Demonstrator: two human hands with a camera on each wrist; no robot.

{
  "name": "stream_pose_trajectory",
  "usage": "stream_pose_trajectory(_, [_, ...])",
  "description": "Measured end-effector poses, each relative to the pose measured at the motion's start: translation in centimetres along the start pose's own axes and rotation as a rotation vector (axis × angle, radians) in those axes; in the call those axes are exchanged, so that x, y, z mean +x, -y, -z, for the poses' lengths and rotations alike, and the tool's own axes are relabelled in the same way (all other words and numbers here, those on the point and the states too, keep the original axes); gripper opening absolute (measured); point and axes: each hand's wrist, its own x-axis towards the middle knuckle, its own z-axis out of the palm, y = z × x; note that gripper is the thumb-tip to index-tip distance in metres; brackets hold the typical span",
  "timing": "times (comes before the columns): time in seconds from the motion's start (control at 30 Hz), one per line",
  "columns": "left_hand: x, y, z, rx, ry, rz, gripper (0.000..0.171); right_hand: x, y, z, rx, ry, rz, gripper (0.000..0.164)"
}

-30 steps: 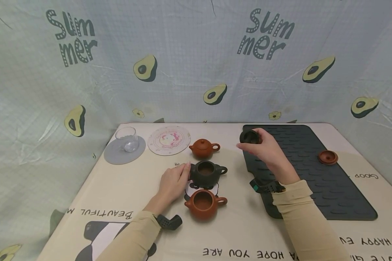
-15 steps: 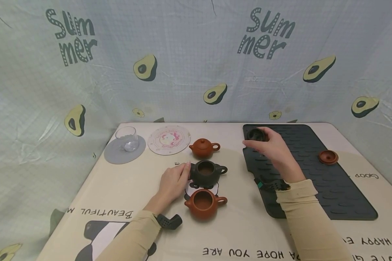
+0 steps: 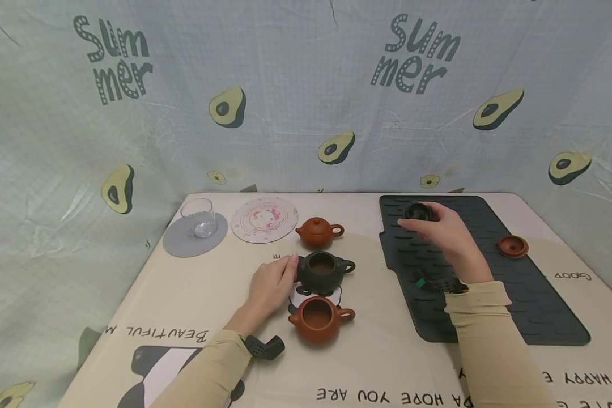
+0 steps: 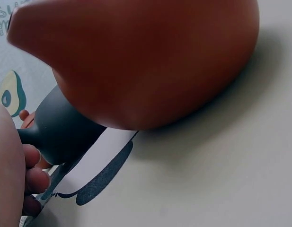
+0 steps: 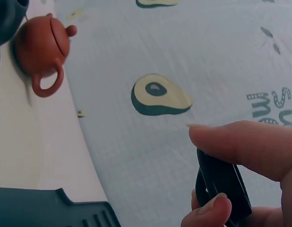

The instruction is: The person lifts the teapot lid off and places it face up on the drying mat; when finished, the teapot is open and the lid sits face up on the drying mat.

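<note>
**Lower the dark lid (image 3: 417, 211) level, fingers loosening last**

The right hand (image 3: 452, 243) pinches the lid between thumb and fingers, hollow side toward the head camera, over the far left part of the dark mat (image 3: 469, 311). It seems raised, though the gap beneath is hard to judge. The left hand (image 3: 269, 287) grips the dark teapot (image 3: 323, 281) by its spout, on the pale surface (image 3: 194, 292); a light hold should be enough, as pulling could nudge it into the open brown teapot (image 3: 317, 332) just beside it. If placed here, the lid would best come down squarely and slowly, well apart from the brown lid (image 3: 512, 247) at the mat's right edge.
</note>
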Motion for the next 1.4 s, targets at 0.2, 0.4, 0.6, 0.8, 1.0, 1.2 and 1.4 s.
stream_pose_trajectory(0.2, [-0.1, 0.0, 0.0, 0.004, 0.004, 0.002, 0.041, 0.0, -0.7, 0.6, 0.015, -0.026, 0.0, 0.086])
stream_pose_trajectory(0.4, [-0.2, 0.0, 0.0, 0.008, 0.008, 0.006, 0.042, -0.1, -1.7, 1.4, 0.013, -0.067, -0.02, 0.093])
stream_pose_trajectory(0.6, [-0.2, 0.0, 0.0, 0.001, 0.018, 0.012, 0.041, -0.4, -2.9, 3.2, -0.007, -0.144, -0.069, 0.097])
stream_pose_trajectory(0.8, [-0.2, 0.0, 0.1, 0.004, 0.012, 0.007, 0.041, -0.6, -4.3, 4.3, -0.013, -0.265, -0.118, 0.086])
stream_pose_trajectory(1.0, [-0.2, 0.2, 0.2, 0.006, 0.009, 0.0, 0.042, -0.5, -5.4, 4.7, -0.075, -0.338, -0.182, 0.081])
stream_pose_trajectory(1.2, [-0.1, 0.1, 0.2, 0.009, 0.002, 0.001, 0.042, -0.2, -6.7, 5.0, -0.278, -0.293, -0.25, 0.081])
stream_pose_trajectory(1.4, [-0.1, 0.2, 0.1, -0.001, 0.004, 0.005, 0.043, 0.0, -7.6, 5.2, -0.472, -0.239, -0.264, 0.076])
